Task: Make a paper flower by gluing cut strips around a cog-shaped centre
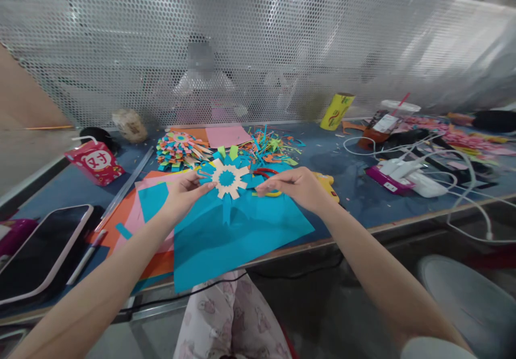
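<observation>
A layered paper flower with a cream cog-shaped ring, a blue centre and blue and green strips is held up over the table. My left hand pinches its left edge between thumb and fingers. On the other side, my right hand is closed, its fingertips pressed together at the tip of a blue strip. Below the flower lies a large blue paper sheet. Scissors with red and yellow handles lie behind my right fingertips, their blades hidden.
Stacked paper flowers and cut paper scraps lie behind. Left are a phone, a pen, a clear ruler and a red drink pouch. Right are a yellow roll, a drink cup and a power strip with cables.
</observation>
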A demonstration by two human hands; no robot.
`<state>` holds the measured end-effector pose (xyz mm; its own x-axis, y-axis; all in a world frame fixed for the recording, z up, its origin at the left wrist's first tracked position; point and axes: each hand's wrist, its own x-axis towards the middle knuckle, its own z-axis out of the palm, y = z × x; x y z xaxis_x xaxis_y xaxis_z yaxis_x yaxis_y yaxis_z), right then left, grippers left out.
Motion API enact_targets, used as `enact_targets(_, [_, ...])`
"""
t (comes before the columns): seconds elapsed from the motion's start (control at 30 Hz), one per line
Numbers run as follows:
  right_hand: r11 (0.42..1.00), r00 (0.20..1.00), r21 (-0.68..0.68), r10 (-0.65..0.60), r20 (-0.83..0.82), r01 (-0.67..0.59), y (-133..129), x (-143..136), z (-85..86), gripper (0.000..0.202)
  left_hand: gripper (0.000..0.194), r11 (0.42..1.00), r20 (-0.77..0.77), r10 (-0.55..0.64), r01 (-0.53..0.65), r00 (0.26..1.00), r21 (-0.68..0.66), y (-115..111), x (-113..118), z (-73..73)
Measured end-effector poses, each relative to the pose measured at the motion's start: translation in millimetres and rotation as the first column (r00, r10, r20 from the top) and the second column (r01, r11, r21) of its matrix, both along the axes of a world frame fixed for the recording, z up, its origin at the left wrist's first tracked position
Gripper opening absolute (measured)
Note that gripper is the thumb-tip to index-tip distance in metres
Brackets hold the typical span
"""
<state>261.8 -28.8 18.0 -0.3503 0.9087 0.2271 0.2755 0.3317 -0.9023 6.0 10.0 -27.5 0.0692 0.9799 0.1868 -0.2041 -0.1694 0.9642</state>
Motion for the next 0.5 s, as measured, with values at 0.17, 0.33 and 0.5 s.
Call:
enact_targets(0.17, [0.995,0.99,-0.021,-0.099,-0.103,0.097,1.5,-2.0,1.9,0.031,0.033,1.0,0.027,-0.009,0.01,1.0,-0.014,-0.6,0.3,0.3])
enact_targets(0.33, [0.993,0.962,-0.067,-0.113,-0.249,0.099,5.2,-2.0,5.4,0.035,0.033,0.999,0.036,-0.03,0.031,0.999,-0.01,0.3,-0.2,-2.4])
enact_targets(0.5, [0.984,0.936,-0.176,-0.089,-0.341,0.03,2.2,-1.6,6.7,0.035,0.033,0.999,0.03,-0.041,0.041,0.999,0.005,0.6,-0.5,-3.5])
